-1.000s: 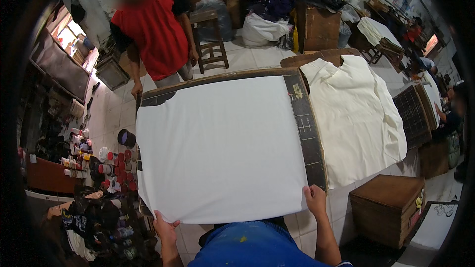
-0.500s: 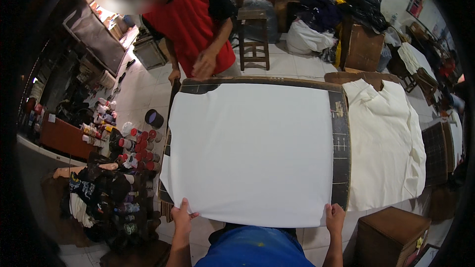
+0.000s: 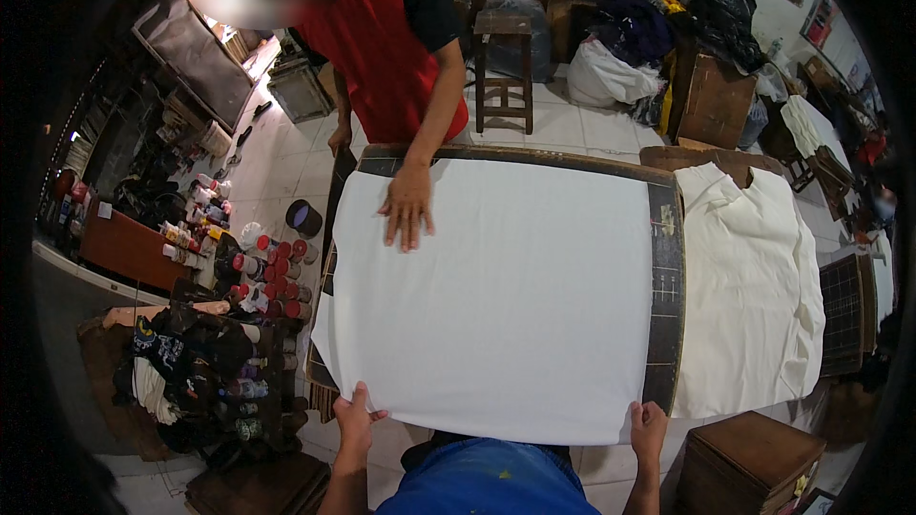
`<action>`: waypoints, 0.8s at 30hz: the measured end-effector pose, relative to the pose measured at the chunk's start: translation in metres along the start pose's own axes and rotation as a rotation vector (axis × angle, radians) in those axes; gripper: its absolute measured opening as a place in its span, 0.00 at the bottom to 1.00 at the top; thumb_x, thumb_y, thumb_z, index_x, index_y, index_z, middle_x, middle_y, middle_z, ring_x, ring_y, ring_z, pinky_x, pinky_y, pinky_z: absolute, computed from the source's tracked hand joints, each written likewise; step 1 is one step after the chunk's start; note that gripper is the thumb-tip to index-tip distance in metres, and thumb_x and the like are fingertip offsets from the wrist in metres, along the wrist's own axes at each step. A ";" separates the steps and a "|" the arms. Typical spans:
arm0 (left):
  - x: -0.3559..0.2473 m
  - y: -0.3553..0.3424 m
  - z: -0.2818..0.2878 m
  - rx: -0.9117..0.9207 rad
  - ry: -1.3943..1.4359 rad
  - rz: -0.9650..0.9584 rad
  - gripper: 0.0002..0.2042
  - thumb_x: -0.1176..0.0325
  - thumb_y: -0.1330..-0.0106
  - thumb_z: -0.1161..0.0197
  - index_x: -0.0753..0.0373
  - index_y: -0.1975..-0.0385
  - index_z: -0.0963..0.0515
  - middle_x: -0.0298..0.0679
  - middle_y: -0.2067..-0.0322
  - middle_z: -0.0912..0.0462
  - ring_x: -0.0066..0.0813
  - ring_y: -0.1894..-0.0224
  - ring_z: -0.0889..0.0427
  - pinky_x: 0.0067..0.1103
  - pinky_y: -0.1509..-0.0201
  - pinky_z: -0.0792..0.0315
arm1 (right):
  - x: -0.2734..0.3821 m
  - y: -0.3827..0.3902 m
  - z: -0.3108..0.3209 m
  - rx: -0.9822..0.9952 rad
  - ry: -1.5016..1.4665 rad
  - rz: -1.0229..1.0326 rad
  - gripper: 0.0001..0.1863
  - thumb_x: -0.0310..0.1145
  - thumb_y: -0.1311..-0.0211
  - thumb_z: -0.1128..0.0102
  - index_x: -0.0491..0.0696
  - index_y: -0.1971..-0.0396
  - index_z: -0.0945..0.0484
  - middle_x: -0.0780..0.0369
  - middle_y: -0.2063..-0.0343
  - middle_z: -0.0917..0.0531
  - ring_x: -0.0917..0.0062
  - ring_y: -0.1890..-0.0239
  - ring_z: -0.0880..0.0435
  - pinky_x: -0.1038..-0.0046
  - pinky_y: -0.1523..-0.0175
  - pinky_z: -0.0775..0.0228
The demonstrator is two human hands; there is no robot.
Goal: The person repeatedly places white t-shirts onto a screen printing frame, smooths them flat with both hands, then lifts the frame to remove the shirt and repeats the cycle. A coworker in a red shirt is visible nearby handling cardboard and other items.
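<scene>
A smooth white cloth [image 3: 506, 305] lies spread over a dark board with light ruled lines [image 3: 665, 277]. My left hand [image 3: 355, 420] pinches its near left corner, and my right hand [image 3: 649, 429] grips the near right corner with the fingers curled in. Between my hands, the cloth's near edge hangs slightly past the board, close to my blue shirt. Across from me, a co-worker in a red and black top rests a flat hand [image 3: 408, 205] on the cloth's far left part. Their other hand [image 3: 340, 136] is low beside the board's far left corner.
To the right, a cream long-sleeved garment [image 3: 749, 296] is laid out on another board. Brown boxes [image 3: 749, 463] stand at the near right. Jars with red lids [image 3: 281, 272] and a dark bucket [image 3: 303, 218] are on the left floor. A wooden stool [image 3: 503, 72] stands behind.
The co-worker's hand has come down from in front of their body and now lies flat on the cloth. My hands keep their hold on the corners. The view has shifted slightly.
</scene>
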State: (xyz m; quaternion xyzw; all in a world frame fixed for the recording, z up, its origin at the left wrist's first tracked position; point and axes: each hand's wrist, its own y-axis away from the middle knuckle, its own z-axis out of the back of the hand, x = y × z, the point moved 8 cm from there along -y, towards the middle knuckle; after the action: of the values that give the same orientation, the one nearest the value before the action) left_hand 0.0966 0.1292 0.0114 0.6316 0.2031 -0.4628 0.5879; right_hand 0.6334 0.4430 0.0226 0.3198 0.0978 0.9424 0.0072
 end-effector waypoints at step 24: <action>0.001 0.000 -0.004 -0.060 -0.081 -0.037 0.17 0.67 0.27 0.45 0.71 0.43 0.28 0.46 0.57 0.17 0.35 0.69 0.14 0.24 0.79 0.18 | -0.002 -0.001 0.001 0.005 -0.012 -0.006 0.17 0.34 0.30 0.34 0.39 0.77 0.23 0.56 0.84 0.23 0.74 0.81 0.28 0.67 0.71 0.33</action>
State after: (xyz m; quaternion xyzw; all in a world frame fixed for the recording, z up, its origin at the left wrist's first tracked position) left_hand 0.0981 0.1327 0.0101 0.5905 0.2045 -0.4925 0.6057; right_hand 0.6354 0.4440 0.0219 0.3250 0.1013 0.9402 0.0096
